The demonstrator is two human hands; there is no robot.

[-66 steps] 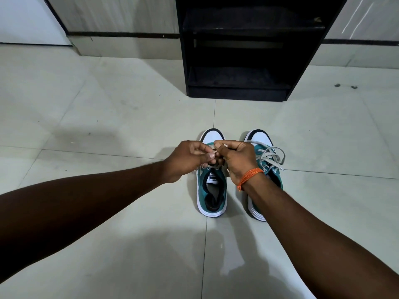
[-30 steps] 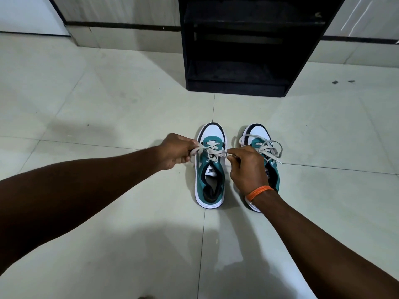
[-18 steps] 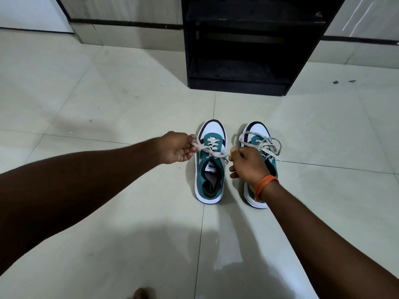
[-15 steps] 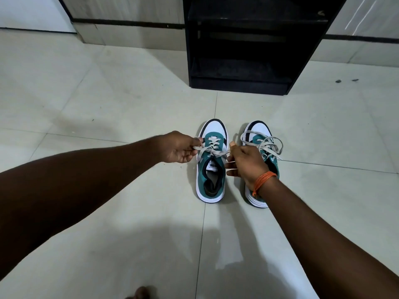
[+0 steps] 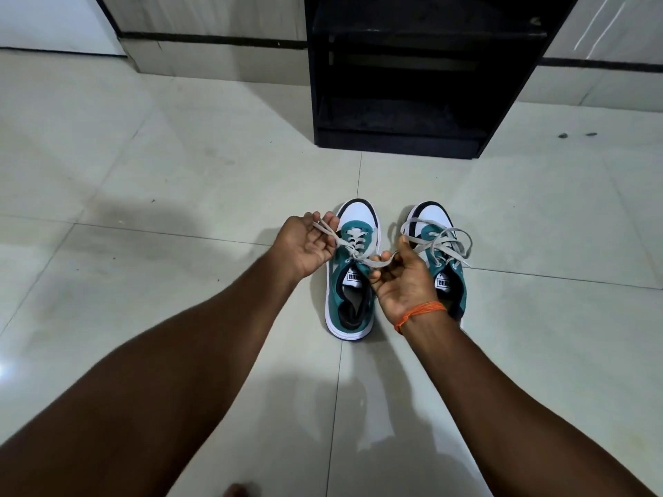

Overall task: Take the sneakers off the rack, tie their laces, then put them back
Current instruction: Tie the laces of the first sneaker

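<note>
Two teal and white sneakers stand side by side on the tiled floor, toes pointing at the rack. Over the left sneaker (image 5: 349, 303), my left hand (image 5: 306, 245) is turned palm up with one grey lace end (image 5: 328, 231) lying across its fingers. My right hand (image 5: 401, 278), an orange thread on its wrist, pinches the other lace end (image 5: 373, 262) of the same shoe. The two ends cross above the tongue. The right sneaker (image 5: 443, 252) has its laces tied in a loose bow and is partly hidden behind my right hand.
A black shoe rack (image 5: 412, 77) with dark shelves stands on the floor beyond the sneakers, against a grey wall. A toe (image 5: 236, 491) shows at the bottom edge. Pale floor tiles (image 5: 179, 166) spread to the left and right.
Both hands have rolled palm up and the laces of the left sneaker have gone slack. Earlier the fists pulled the two ends taut sideways.
</note>
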